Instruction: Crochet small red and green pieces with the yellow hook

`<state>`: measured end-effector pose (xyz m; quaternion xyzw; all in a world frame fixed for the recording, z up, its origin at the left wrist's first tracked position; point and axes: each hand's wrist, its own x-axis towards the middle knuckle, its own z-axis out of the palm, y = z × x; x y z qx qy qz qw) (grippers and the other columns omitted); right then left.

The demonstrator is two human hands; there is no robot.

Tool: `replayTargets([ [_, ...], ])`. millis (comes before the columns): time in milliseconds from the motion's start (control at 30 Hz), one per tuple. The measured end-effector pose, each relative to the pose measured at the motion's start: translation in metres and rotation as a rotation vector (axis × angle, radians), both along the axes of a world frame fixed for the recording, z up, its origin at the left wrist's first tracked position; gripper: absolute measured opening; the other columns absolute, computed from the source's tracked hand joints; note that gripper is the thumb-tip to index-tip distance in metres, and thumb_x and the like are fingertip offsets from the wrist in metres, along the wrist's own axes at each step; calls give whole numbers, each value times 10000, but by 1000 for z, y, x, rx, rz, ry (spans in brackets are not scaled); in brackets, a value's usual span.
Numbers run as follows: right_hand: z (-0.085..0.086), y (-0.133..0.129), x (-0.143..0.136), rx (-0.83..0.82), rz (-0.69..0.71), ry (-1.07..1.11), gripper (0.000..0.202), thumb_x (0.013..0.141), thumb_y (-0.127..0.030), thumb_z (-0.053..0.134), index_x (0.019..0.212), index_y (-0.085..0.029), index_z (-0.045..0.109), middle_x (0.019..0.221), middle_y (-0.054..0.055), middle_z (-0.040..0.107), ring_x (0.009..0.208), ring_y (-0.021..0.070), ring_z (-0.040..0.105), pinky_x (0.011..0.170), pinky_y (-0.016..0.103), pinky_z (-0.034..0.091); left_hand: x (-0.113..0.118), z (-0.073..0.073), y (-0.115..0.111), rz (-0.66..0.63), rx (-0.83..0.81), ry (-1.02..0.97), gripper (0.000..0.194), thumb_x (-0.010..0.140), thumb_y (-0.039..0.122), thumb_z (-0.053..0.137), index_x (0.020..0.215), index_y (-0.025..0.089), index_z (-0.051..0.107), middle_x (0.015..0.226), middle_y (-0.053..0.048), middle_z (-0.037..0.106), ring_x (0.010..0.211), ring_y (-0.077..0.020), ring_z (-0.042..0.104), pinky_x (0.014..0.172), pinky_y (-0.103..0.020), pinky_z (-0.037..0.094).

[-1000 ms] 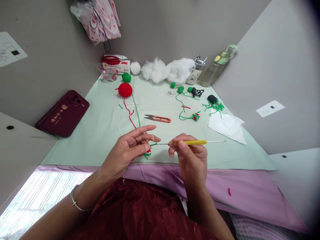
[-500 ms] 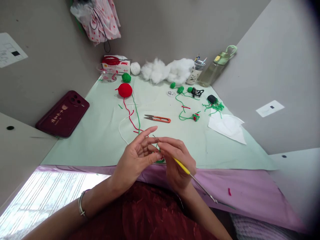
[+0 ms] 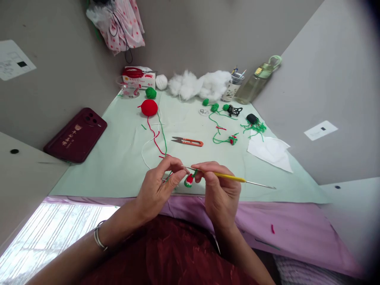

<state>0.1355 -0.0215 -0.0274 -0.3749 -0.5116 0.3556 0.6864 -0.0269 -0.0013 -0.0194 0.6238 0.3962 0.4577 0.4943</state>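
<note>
Right hand (image 3: 222, 192) clamps yellow-handled steel hook (image 3: 229, 176); left hand (image 3: 157, 186), grip unclear; red-green crocheted yarn piece (image 3: 189, 181), likely light, soft: pinch at twelve o'clock

There are two hands (image 3: 156, 188), one yellow-handled hook (image 3: 228, 177), two small red-and-green crocheted pieces (image 3: 189, 181), three yarn balls (image 3: 149, 107), one pair of orange snips (image 3: 190, 141), one pair of red-handled scissors (image 3: 133, 72), one phone (image 3: 75, 136), one bottle (image 3: 253, 86), two wall labels (image 3: 320, 131) and one pen cup (image 3: 230, 92).
</note>
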Motion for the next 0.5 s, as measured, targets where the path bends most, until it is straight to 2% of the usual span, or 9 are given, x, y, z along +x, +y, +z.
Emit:
replayTargets([
  [133,3,0,1,4,56,42,138,995,-272,693,1008,-307,826,892,12,795,704,150,657,661,318,552,-3,-1,2,-7,60,34,211,1020,403,645,1012,251,791,1006,-53,783,991,-247,681,918,-346,472],
  [200,2,1,1,5,62,41,137,993,-266,696,1006,-308,826,910,13,803,710,147,661,656,313,551,-2,0,2,-39,20,-9,260,1033,415,625,1120,264,817,1130,-63,794,1127,-261,666,1019,-357,446],
  [267,1,1,0,5,41,16,132,991,-277,697,1002,-306,825,936,21,815,741,159,680,661,323,566,1,2,2,-91,-92,-94,320,1039,423,620,1277,290,788,1235,-55,783,1200,-257,645,1076,-363,428],
  [367,1,0,-2,35,-15,-65,141,997,-278,684,1011,-302,822,971,36,830,831,193,727,706,358,605,6,2,2,-159,-277,-242,383,1001,397,696,1376,335,740,1175,-33,791,1039,-217,662,982,-348,483],
  [433,1,-2,-3,76,-46,-128,154,998,-248,677,1023,-301,819,989,39,835,865,205,746,725,374,620,9,2,1,-170,-365,-355,389,954,355,764,1343,345,761,1063,-18,793,935,-192,654,926,-332,501],
  [500,3,-3,-2,115,-74,-185,184,997,-201,671,1044,-306,814,1007,37,836,893,208,752,744,380,628,11,3,0,-170,-434,-446,374,912,316,812,1284,346,795,1006,-8,788,926,-181,654,933,-325,501],
])
